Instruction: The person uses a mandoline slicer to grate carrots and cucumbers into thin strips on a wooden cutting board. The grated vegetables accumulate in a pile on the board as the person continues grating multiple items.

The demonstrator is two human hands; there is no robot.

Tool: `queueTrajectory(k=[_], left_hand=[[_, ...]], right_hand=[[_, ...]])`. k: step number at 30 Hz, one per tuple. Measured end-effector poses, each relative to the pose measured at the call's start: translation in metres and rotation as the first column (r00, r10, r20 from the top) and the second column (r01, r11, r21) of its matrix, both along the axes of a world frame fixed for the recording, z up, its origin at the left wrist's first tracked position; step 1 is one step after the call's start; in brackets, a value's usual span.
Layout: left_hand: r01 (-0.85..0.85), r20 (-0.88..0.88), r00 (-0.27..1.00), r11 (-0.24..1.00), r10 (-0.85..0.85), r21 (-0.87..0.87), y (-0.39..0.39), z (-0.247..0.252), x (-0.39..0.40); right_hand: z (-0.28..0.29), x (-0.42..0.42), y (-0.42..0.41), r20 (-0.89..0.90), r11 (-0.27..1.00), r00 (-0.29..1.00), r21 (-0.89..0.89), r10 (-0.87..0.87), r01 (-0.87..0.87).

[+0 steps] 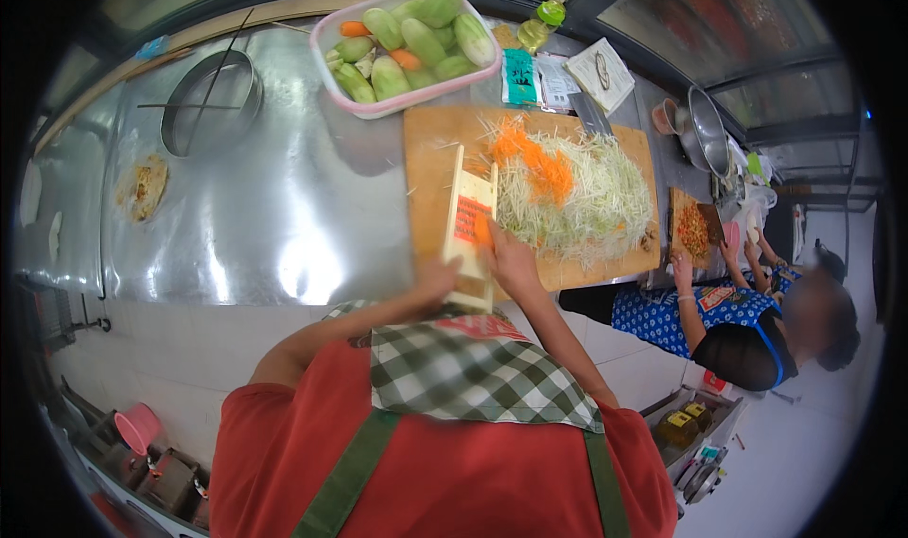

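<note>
My left hand (pixel 440 279), slightly blurred, grips the lower side of a wooden-framed grater (pixel 464 268). The grater slants over the left part of a large wooden cutting board (pixel 429 151), its lower end near my apron. Pressed to its face is a piece of carrot (pixel 484 229), held by my right hand (pixel 512 261). Orange carrot shreds (pixel 535 158) lie on a broad heap of pale green vegetable shreds (pixel 596 205) to the right. A cleaver blade (pixel 589 112) rests at the heap's far edge, its lower part covered by shreds.
Behind the board stands a pink-rimmed basin (pixel 340 105) of pale green gourds and carrots. A metal ring (pixel 257 98) with sticks across it sits left on the steel table (pixel 319 205). At right, a co-worker (pixel 660 318) has a knife by chopped red food (pixel 691 233).
</note>
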State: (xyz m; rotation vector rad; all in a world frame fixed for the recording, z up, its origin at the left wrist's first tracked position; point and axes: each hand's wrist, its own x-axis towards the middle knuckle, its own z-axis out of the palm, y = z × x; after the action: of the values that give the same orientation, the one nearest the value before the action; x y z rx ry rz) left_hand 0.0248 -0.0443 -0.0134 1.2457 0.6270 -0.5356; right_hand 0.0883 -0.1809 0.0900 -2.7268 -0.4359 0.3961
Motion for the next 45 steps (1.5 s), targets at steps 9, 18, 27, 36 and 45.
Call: queueTrajectory(k=[9, 18, 27, 36, 45], left_hand=[[-0.024, -0.009, 1.000, 0.983, 0.023, -0.182, 0.008, 0.005, -0.001], [-0.020, -0.017, 1.000, 0.979, 0.017, -0.203, 0.004, -0.012, -0.003], [0.089, 0.003, 0.996, 0.975, -0.090, -0.203, 0.009, -0.006, -0.003], [-0.045, -0.041, 0.999, 0.967, 0.035, -0.250, 0.012, 0.025, 0.000], [-0.068, -0.111, 0.993, 0.932, 0.030, -0.357, 0.005, 0.000, -0.005]], right_hand=[[-0.026, 0.005, -0.017, 0.190, 0.987, 0.970, 0.020, 0.153, -0.159], [-0.010, 0.026, -0.012, -0.016, 0.987, 0.993, 0.116, 0.117, -0.115], [-0.045, 0.058, -0.018, 0.018, 0.995, 0.999, 0.091, 0.047, -0.048], [-0.034, 0.058, 0.002, 0.008, 0.999, 0.999, 0.014, 0.036, -0.037], [-0.026, 0.030, 0.007, 0.026, 0.997, 0.998, -0.063, 0.048, -0.046]])
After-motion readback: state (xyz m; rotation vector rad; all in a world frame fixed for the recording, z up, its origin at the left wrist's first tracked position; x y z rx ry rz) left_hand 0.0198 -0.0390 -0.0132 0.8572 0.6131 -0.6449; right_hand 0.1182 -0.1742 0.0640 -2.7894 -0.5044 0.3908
